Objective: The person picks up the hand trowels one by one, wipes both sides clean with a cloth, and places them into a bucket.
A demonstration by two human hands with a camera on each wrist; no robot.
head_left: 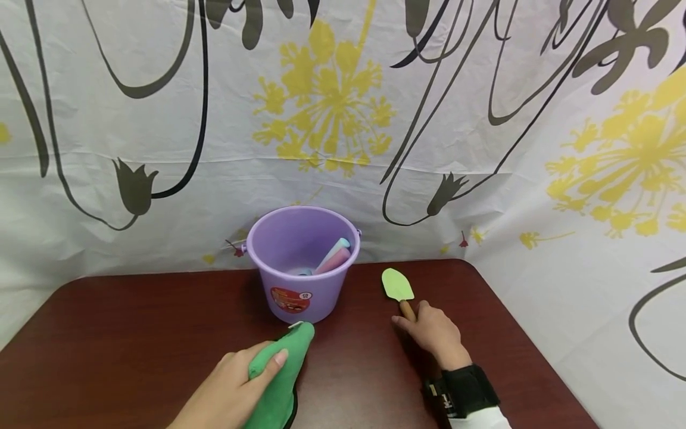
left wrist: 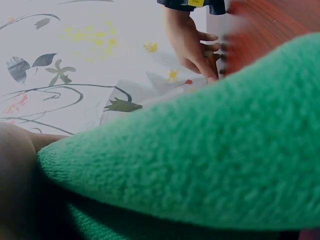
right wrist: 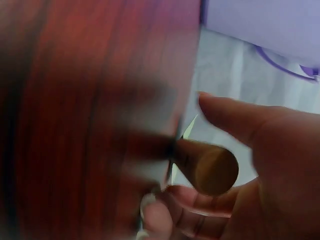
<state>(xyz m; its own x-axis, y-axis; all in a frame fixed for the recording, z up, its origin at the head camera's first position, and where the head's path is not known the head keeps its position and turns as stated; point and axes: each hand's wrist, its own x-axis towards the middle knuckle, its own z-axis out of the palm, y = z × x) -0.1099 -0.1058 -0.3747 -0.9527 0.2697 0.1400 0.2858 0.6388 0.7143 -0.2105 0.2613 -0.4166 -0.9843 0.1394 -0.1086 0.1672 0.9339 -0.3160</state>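
A green fleecy cloth [head_left: 286, 369] with a small white tag is gripped in my left hand [head_left: 230, 381], thumb on top, in front of the bucket. In the left wrist view the green cloth [left wrist: 190, 150] fills much of the picture. My right hand [head_left: 431, 333] reaches around the wooden handle of a small trowel [head_left: 398, 285], which lies on the table with its pale green blade pointing away. In the right wrist view the thumb stands apart from the handle [right wrist: 215, 167], with the other fingers bent on its far side. Whether they touch it is unclear.
A purple bucket [head_left: 305, 292] stands at the table's back edge, holding a pink roll [head_left: 333, 260] and a light blue roll [head_left: 339, 245]. The dark red-brown table [head_left: 134, 333] meets a patterned curtain [head_left: 187, 131] behind and at the right.
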